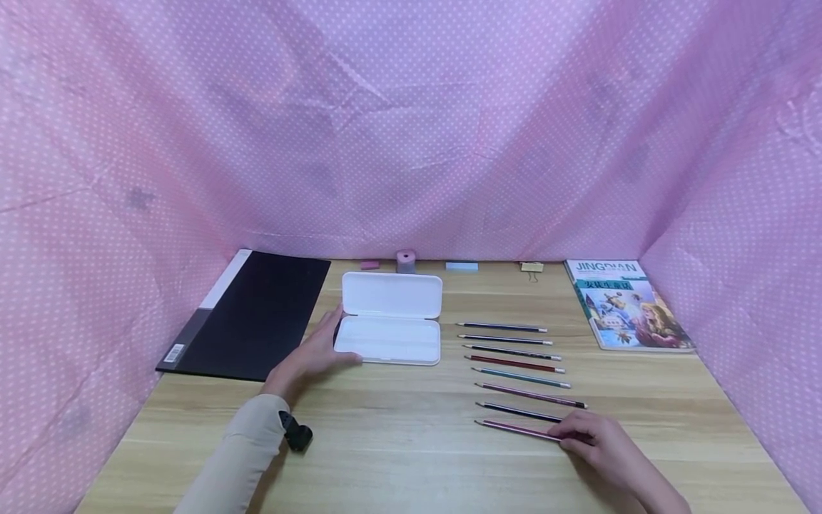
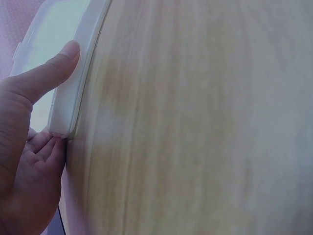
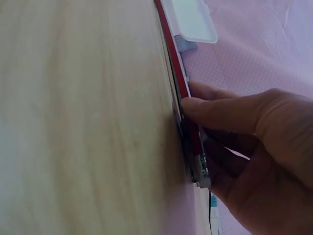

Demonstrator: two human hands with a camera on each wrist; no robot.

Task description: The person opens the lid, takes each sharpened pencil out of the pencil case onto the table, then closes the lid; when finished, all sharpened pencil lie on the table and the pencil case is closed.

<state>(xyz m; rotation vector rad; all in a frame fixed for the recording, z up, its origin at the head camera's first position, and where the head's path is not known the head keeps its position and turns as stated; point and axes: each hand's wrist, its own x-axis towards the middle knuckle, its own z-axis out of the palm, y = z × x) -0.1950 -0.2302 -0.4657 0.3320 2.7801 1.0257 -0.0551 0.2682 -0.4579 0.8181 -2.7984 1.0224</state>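
Observation:
An opened white pencil case (image 1: 388,341), its lid (image 1: 392,294) tilted up at the back, lies mid-table with nothing inside. My left hand (image 1: 319,350) holds its left end, thumb (image 2: 63,61) along the front edge and the other fingers at the side. At the front right, my right hand (image 1: 597,442) pinches a dark red pencil (image 1: 514,429) near its eraser end, between thumb and fingers. In the right wrist view that pencil (image 3: 175,56) runs up and away from the fingertips. Behind it, several pencils (image 1: 514,367) lie in a roughly parallel column, points to the left.
A black folder (image 1: 270,314) lies at the left, a picture book (image 1: 626,307) at the back right. Along the back edge sit a pink eraser (image 1: 369,265), a pencil sharpener (image 1: 406,262), a pale blue block (image 1: 462,266) and a binder clip (image 1: 531,268). Pink dotted cloth (image 1: 411,143) surrounds the table.

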